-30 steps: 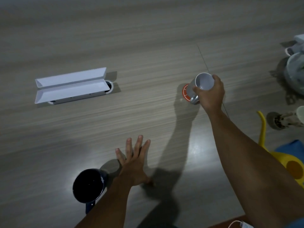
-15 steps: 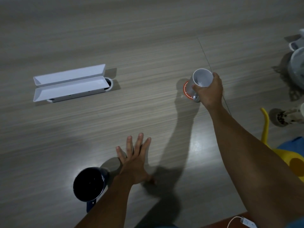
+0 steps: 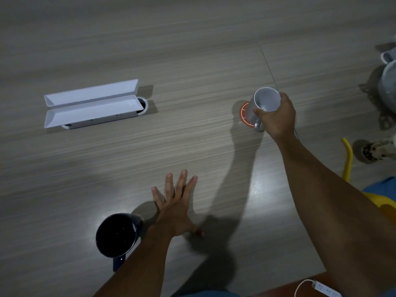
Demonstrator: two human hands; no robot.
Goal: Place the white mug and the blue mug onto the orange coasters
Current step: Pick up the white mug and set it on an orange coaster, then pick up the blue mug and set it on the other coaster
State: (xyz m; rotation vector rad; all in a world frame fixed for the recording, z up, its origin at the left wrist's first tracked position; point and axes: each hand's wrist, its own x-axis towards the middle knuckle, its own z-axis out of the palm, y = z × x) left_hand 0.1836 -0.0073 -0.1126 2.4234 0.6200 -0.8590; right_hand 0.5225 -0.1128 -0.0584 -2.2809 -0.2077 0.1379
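Observation:
My right hand grips the white mug by its near side, its mouth facing me. The mug stands over an orange coaster, whose left edge shows beneath it; whether the mug rests on it I cannot tell. The blue mug stands upright near the front left, its handle pointing toward me. My left hand lies flat on the table just right of the blue mug, fingers spread, holding nothing. No second coaster shows.
An open white box lies at the left, over a round cable port. At the right edge are a grey pot, a small planter and a yellow watering can. A white cable lies at the front edge.
The white mug has gone from tilted to more upright over the orange coaster, still in my right hand. My left hand and the blue mug have stayed put.

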